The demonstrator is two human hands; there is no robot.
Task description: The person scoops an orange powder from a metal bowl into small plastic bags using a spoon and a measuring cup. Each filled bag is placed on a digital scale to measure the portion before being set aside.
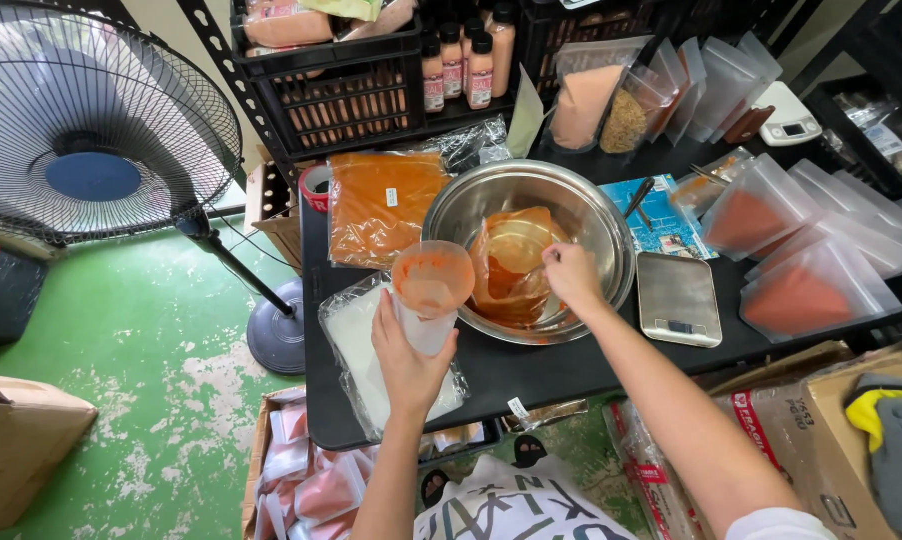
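My left hand (408, 362) grips a clear pouch (426, 325) with an orange-stained funnel (432, 279) set in its mouth, held upright above the black table (531, 370). My right hand (573, 277) reaches into a large steel bowl (596, 215) and holds a clear bag of orange-red powder (506, 265) lying inside it. The two hands are about a hand's width apart, the left just outside the bowl's near left rim.
A flat bag of orange powder (381, 205) lies left of the bowl, a stack of clear pouches (356, 335) under my left hand. A small steel scale (678, 298) and filled pouches (796, 290) sit right. A standing fan (91, 120) is at left; cardboard boxes (821, 420) are below.
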